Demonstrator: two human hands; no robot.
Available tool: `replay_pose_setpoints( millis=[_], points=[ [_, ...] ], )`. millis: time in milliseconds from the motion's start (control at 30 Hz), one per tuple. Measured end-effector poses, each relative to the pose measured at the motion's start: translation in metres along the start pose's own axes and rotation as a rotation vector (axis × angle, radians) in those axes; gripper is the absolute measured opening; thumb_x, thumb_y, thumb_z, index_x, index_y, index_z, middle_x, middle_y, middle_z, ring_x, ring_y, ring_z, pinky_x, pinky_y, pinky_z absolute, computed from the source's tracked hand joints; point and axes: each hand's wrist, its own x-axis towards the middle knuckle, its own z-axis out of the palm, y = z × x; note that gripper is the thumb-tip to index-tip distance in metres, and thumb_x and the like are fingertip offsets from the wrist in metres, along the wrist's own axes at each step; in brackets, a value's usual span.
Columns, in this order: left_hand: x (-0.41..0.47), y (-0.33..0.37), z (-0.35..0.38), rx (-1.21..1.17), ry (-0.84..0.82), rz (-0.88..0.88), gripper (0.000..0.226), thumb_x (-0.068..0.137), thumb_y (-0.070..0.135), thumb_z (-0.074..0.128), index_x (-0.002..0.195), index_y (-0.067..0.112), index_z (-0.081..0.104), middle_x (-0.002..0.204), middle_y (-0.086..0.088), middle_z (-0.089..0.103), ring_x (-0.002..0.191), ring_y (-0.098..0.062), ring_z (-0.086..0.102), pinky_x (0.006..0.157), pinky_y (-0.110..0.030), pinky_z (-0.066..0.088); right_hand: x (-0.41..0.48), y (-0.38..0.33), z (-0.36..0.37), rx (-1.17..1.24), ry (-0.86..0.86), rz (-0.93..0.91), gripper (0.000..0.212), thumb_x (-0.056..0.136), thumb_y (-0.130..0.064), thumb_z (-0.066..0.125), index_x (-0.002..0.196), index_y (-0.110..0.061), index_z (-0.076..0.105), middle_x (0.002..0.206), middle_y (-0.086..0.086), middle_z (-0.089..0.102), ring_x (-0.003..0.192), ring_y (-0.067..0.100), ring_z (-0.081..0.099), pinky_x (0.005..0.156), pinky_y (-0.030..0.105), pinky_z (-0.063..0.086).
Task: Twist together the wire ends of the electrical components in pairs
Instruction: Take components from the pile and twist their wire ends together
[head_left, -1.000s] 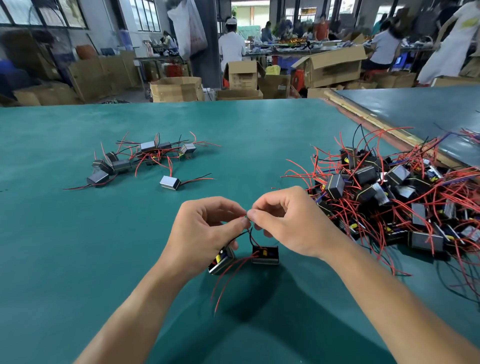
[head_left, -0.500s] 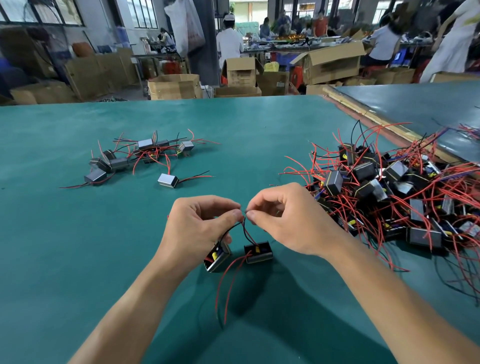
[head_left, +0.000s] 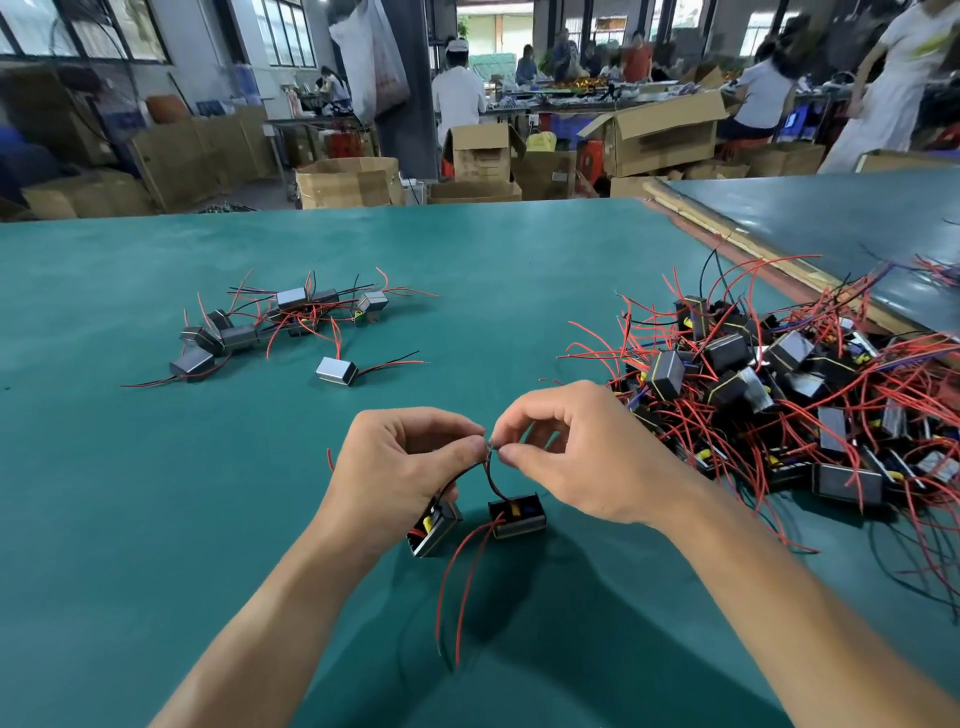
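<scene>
Two small black box components hang just above the green table (head_left: 156, 519): the left component (head_left: 434, 527) under my left hand (head_left: 400, 467), the right component (head_left: 517, 515) under my right hand (head_left: 576, 457). Their black wires (head_left: 491, 470) rise and meet at one point between my fingertips. Thumb and forefinger of each hand pinch those wire ends, fingertips almost touching. Red wires (head_left: 460, 582) trail down from the two components toward me.
A big tangled pile of loose components with red wires (head_left: 789, 395) lies at the right. A small group of joined components (head_left: 270, 325) sits at the far left, with a single component (head_left: 336, 371) near it. Cardboard boxes and people stand beyond the table.
Both hands stay together pinching the wire ends. My right fingers have shifted slightly round the joint, and the two components have swung a little.
</scene>
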Motion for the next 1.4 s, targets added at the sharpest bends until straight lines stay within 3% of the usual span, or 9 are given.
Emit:
replay_pose_setpoints(
  millis=[267,400,500,600,733,867,1100,1300,1400],
  points=[
    [-0.0004,0.0014,-0.0027,0.025,-0.077,0.005,0.009,0.080,0.007,0.075,0.077,0.015,0.079,0.075,-0.020,0.072,0.053,-0.023,0.052,0.047,-0.024,0.047,0.0023,0.0004,0.0024,0.025,0.072,-0.044,0.013,0.083,-0.020,0.074,0.081,-0.031,0.070,0.085,-0.015,0.067,0.071,0.010,0.063,0.062,0.018,0.047],
    [-0.0013,0.0002,-0.0009,0.037,-0.098,0.011,0.013,0.081,0.006,0.075,0.076,0.017,0.079,0.076,-0.019,0.073,0.059,-0.025,0.055,0.048,-0.023,0.048,0.0010,0.0007,0.0018,0.056,0.048,-0.030,0.007,0.083,-0.019,0.071,0.080,-0.024,0.074,0.077,-0.011,0.071,0.068,0.011,0.064,0.064,0.021,0.051],
    [-0.0002,-0.0015,-0.0021,0.034,-0.071,0.012,0.018,0.082,0.003,0.073,0.077,0.019,0.078,0.073,-0.016,0.073,0.052,-0.023,0.051,0.046,-0.023,0.047,0.0003,0.0020,-0.0017,0.084,0.030,-0.031,0.017,0.080,-0.011,0.065,0.082,-0.026,0.074,0.079,-0.006,0.072,0.068,0.015,0.065,0.063,0.027,0.055],
    [0.0005,-0.0006,-0.0020,0.034,-0.072,0.018,0.019,0.082,0.003,0.073,0.076,0.021,0.078,0.074,-0.018,0.072,0.054,-0.024,0.052,0.047,-0.024,0.047,0.0013,0.0022,-0.0018,0.045,0.006,-0.036,0.025,0.080,-0.005,0.069,0.084,-0.029,0.074,0.080,-0.006,0.072,0.068,0.015,0.064,0.063,0.023,0.052],
    [-0.0006,-0.0004,-0.0018,0.037,-0.088,0.013,0.017,0.082,0.006,0.075,0.077,0.022,0.078,0.077,-0.024,0.071,0.064,-0.031,0.058,0.052,-0.028,0.049,0.0020,0.0012,0.0007,0.045,0.017,-0.019,0.020,0.081,-0.008,0.075,0.079,-0.028,0.075,0.066,-0.016,0.068,0.056,0.001,0.054,0.057,0.013,0.042],
    [-0.0008,-0.0021,-0.0008,0.091,-0.096,0.036,0.016,0.082,0.008,0.074,0.080,0.023,0.078,0.074,-0.012,0.075,0.064,-0.040,0.063,0.060,-0.037,0.052,0.0001,0.0002,0.0005,0.046,0.051,-0.045,0.022,0.082,-0.011,0.076,0.073,-0.031,0.073,0.056,-0.027,0.060,0.046,0.001,0.045,0.048,0.013,0.034],
    [-0.0018,-0.0002,-0.0012,0.085,-0.095,0.034,0.019,0.084,0.008,0.073,0.078,0.025,0.078,0.071,-0.012,0.074,0.057,-0.024,0.055,0.049,-0.025,0.047,0.0007,0.0013,-0.0002,0.053,-0.011,-0.008,0.020,0.077,-0.010,0.081,0.077,-0.030,0.075,0.056,-0.023,0.061,0.048,0.000,0.048,0.051,0.010,0.035],
    [-0.0019,-0.0002,-0.0012,0.084,-0.090,0.034,0.021,0.084,0.007,0.073,0.078,0.026,0.079,0.073,-0.010,0.075,0.062,-0.028,0.059,0.053,-0.025,0.049,0.0011,0.0042,-0.0018,0.080,-0.006,-0.030,0.012,0.079,-0.020,0.082,0.074,-0.029,0.076,0.060,-0.018,0.065,0.051,0.000,0.048,0.051,0.017,0.037],
    [-0.0027,0.0002,-0.0001,0.084,-0.082,0.034,0.021,0.083,0.009,0.075,0.077,0.029,0.078,0.074,-0.009,0.075,0.061,-0.037,0.060,0.054,-0.027,0.050,0.0016,0.0043,0.0000,0.101,0.004,-0.015,0.007,0.083,-0.019,0.077,0.079,-0.025,0.076,0.068,-0.011,0.070,0.057,0.008,0.054,0.055,0.031,0.044]
  ],
)
